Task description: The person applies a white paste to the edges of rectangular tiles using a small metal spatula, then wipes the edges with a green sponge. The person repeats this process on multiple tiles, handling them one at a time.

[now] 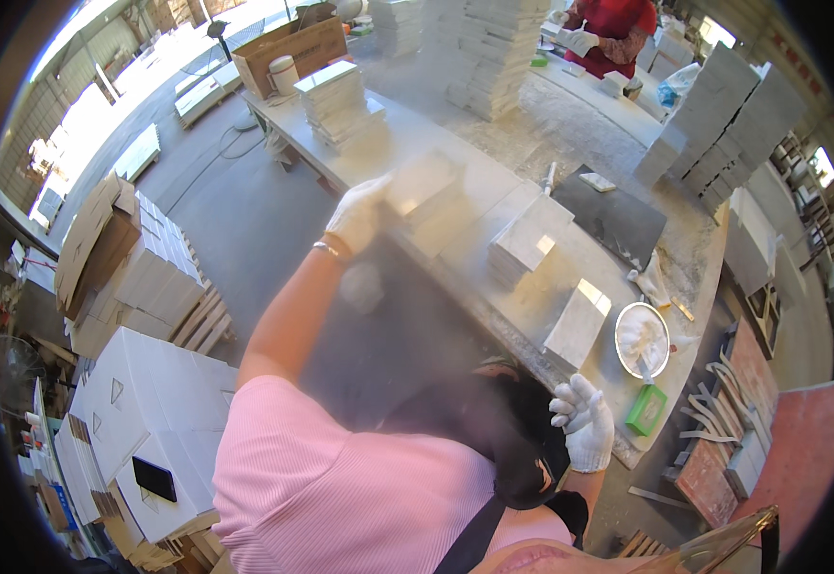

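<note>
Left hand [357,212], gloved, sits at the near side of a blurred tile stack [426,201] on the long table [522,313]; haze covers the fingertips — cannot tell whether they clamp or only touch. Right hand [587,424], gloved, is raised at the table edge near the front tile stack [578,325], fingers loosely curled and apart, nothing seen in them. White-filled bowl [617,342] and green box [646,411] stand close by. Step in hand, as judged: handling the blurred stack, left hand leading. Next move probably calls for a steady, level hold — edges kept square.
</note>
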A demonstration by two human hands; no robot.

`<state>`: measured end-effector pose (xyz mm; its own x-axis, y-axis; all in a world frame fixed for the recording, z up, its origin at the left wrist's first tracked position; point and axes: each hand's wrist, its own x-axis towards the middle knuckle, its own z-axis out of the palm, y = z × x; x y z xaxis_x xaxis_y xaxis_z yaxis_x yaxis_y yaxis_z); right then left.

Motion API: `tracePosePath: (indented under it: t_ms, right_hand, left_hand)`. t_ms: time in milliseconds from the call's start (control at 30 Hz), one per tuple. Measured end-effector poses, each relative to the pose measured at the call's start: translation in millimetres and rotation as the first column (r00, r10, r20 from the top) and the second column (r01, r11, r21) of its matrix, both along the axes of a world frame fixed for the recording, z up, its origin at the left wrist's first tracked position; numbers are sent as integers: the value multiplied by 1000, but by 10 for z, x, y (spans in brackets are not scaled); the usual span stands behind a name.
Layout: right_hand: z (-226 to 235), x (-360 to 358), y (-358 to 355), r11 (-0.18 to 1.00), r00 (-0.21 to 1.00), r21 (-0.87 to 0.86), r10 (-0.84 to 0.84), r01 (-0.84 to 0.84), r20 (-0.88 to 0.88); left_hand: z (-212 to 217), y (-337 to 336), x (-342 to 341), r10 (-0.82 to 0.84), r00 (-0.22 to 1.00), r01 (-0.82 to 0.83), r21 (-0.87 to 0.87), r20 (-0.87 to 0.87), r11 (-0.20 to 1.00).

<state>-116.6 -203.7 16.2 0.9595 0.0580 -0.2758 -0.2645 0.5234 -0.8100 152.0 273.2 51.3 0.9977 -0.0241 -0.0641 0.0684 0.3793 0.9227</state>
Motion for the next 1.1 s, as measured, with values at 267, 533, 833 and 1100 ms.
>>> tracePosePath:
  t_ms: [267,533,833,1100]
  right_hand:
    - [15,-220,-126,987,988,-50,-152,150,-30]
    - [-47,-235,-183,987,987,-39,-156,155,-29]
    - [233,62,95,991,986,94,-106,94,126]
    - [168,432,246,621,826,696,-134,-361,548]
  left_hand:
    - [81,88,376,58,994,-6,492,-92,871]
    - [506,66,350,1,998,-65,991,65,-117]
    - [432,-539,650,-157,988,-21,997,9,-73]
    - [647,-724,694,-125,992,-1,992,-15,-122]
